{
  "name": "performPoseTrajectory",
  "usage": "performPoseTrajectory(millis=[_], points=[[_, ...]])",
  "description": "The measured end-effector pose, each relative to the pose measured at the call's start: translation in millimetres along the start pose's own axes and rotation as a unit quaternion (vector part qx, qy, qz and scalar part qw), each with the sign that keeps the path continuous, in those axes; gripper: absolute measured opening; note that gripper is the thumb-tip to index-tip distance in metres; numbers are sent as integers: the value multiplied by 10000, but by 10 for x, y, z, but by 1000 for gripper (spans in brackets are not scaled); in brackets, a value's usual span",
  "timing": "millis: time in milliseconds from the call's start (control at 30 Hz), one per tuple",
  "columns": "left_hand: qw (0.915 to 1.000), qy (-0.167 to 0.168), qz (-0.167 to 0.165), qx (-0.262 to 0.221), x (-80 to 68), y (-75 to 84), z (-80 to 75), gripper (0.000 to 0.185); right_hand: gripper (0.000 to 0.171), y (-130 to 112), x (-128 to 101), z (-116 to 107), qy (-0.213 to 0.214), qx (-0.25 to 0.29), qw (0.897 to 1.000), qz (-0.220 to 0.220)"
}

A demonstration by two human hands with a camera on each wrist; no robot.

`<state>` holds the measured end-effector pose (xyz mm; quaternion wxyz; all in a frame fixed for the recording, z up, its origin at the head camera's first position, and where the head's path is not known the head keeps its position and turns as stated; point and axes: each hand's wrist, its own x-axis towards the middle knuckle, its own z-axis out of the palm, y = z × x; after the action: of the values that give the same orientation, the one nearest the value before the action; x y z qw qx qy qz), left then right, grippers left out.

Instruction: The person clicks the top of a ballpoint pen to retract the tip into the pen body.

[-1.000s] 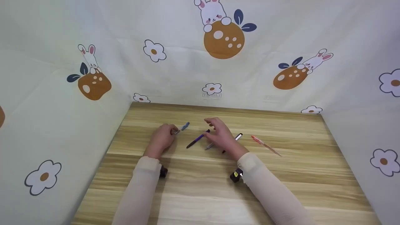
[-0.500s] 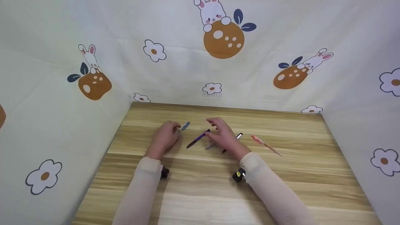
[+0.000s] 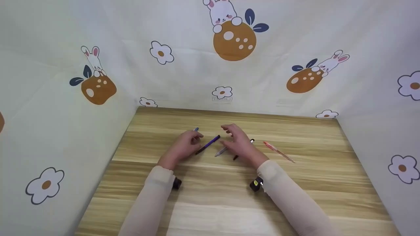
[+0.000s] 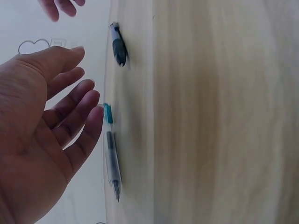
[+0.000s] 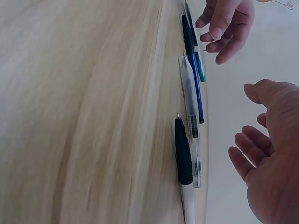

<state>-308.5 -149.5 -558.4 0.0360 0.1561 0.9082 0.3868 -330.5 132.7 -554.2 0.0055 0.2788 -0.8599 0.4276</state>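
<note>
My left hand [image 3: 187,144], fingers loosely bent and holding nothing, hovers between two pens. Partly behind it lies a clear pen with a blue-teal top [image 3: 196,129]; the left wrist view shows this clear pen [image 4: 113,161] on the table. Just right of the left fingertips is a purple-blue pen [image 3: 208,144] with a dark grip. My right hand [image 3: 239,142] is raised with relaxed, parted fingers and an empty palm. Beneath it, partly covered, lie a clear grey pen [image 3: 221,150] and a white pen with a black grip [image 5: 184,158].
Farther right, a clear pen with a red-orange top [image 3: 279,151] lies slantwise on the wood-grain table [image 3: 210,203]. Pale sheets printed with rabbits and flowers [image 3: 183,75] stand along the back and both sides. A small black camera sits at each wrist.
My left hand has let go of the blue-topped clear pen and moved right, toward the purple-blue pen. My right hand has drifted slightly right. The pens stay on the table.
</note>
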Motion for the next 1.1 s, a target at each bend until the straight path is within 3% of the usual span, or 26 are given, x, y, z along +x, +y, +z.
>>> performPoseTrajectory(millis=[367, 867, 1100], points=[[9992, -371, 34, 166, 70, 86, 145, 39, 61, 40, -96, -62, -145, 189, 9991, 358], [9956, -490, 212, 770, 90, 102, 220, 39, 59, 56, -165, -87, -167, 89, 9997, 159], [9930, -526, 172, 1044, 85, 105, 240, 38, 61, 37, -190, -104, -146, 284, 9989, 341]])
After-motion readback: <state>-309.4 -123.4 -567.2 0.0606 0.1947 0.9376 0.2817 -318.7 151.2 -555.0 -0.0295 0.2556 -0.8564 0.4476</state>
